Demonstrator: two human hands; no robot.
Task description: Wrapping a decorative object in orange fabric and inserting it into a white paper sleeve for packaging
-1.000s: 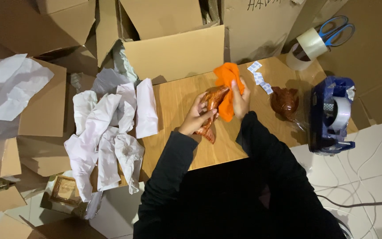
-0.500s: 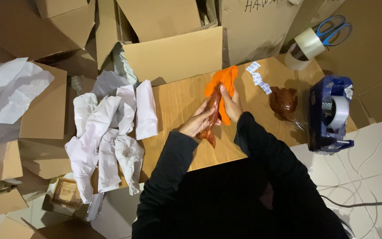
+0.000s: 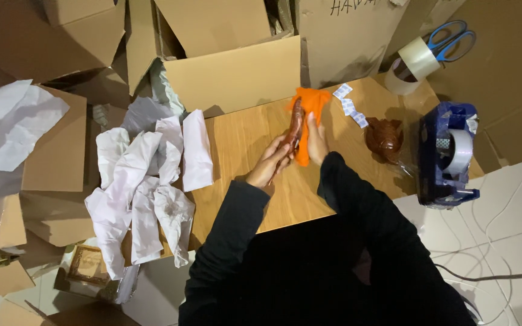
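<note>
Over a small wooden table (image 3: 243, 145), my left hand (image 3: 268, 164) grips a long, thin brown carved figure (image 3: 296, 124), held upright on edge. Pressed against the figure's right side is an orange cloth (image 3: 310, 104), and my right hand (image 3: 316, 140) lies flat on that cloth. Both arms wear black sleeves. A second, rounder brown figure (image 3: 384, 139) sits on the table to the right, partly on clear plastic wrap.
Crumpled white paper sheets (image 3: 143, 181) lie left of the table. An open cardboard box (image 3: 231, 69) stands behind it. A blue tape dispenser (image 3: 451, 154), a tape roll (image 3: 409, 63), blue-handled scissors (image 3: 451, 37) and a strip of small white pads (image 3: 350, 104) are at the right. More boxes surround.
The brown figure has turned from a slanted hold to upright on edge. The orange cloth has shifted from behind it to its right side, with my right hand now flat on it.
</note>
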